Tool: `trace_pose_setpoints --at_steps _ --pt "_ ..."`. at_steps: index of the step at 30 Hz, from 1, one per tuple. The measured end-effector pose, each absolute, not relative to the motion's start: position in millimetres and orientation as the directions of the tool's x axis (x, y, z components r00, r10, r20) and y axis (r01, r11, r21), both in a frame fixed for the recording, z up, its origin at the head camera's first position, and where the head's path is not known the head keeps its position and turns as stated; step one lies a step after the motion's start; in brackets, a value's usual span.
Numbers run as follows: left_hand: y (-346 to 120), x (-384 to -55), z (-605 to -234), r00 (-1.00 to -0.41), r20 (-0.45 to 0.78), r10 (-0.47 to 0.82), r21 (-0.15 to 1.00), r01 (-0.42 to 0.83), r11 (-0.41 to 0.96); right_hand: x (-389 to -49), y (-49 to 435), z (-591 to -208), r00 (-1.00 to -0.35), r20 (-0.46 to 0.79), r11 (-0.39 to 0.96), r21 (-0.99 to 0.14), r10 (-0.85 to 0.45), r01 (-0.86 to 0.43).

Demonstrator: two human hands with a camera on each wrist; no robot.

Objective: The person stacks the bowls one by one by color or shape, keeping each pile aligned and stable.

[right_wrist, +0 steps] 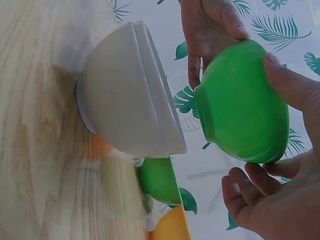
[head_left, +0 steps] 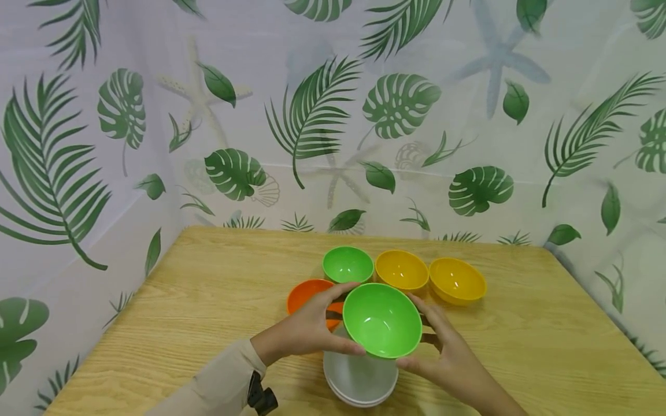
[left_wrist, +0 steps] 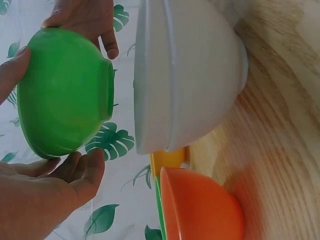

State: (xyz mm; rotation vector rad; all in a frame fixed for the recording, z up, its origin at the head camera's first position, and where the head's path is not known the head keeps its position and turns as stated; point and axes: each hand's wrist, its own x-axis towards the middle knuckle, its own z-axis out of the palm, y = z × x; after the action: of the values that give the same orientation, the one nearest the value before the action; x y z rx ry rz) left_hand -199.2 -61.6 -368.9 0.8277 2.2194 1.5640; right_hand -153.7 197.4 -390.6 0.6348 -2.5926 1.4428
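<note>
Both hands hold a light green bowl (head_left: 382, 320) by its rim, one on each side. My left hand (head_left: 307, 326) grips its left side, thumb near the front edge. On the other side my right hand (head_left: 447, 352) grips with its thumb at the lower right rim. Below the bowl stands a stack of white bowls (head_left: 361, 378), nested in one another; in the left wrist view a gap separates the green bowl (left_wrist: 65, 92) from the white stack (left_wrist: 190, 75). Just behind my left hand an orange bowl (head_left: 307, 293) sits on the table, partly hidden by that hand.
A second green bowl (head_left: 347, 266) and two yellow bowls, one in the middle (head_left: 402, 270) and one at the right (head_left: 457, 281), stand in a row farther back. The wooden table (head_left: 218, 277) ends at a leaf-patterned backdrop (head_left: 322, 196).
</note>
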Motion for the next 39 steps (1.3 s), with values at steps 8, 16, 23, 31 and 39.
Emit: trace_pose_setpoints --at_steps 8,16,23,31,39 --pt "-70 -192 -375 -0.791 0.081 0.606 0.902 0.317 0.292 -152 193 -395 -0.875 0.327 0.449 -0.762 -0.357 -0.467" --pt "-77 -185 -378 -0.795 0.085 0.601 0.855 0.368 0.365 -151 188 -399 -0.83 0.366 0.469 -0.696 -0.421 -0.544" --pt "-79 -182 -382 -0.781 0.127 0.612 0.815 0.434 0.385 -149 186 -398 -0.803 0.375 0.47 -0.664 -0.462 -0.581" --pt "-81 -174 -388 -0.797 0.132 0.589 0.759 0.463 0.457 -146 186 -401 -0.848 0.254 0.522 -0.696 -0.464 -0.494" --pt "-80 -172 -396 -0.796 0.143 0.588 0.72 0.491 0.49 -144 185 -407 -0.86 0.204 0.551 -0.694 -0.467 -0.464"
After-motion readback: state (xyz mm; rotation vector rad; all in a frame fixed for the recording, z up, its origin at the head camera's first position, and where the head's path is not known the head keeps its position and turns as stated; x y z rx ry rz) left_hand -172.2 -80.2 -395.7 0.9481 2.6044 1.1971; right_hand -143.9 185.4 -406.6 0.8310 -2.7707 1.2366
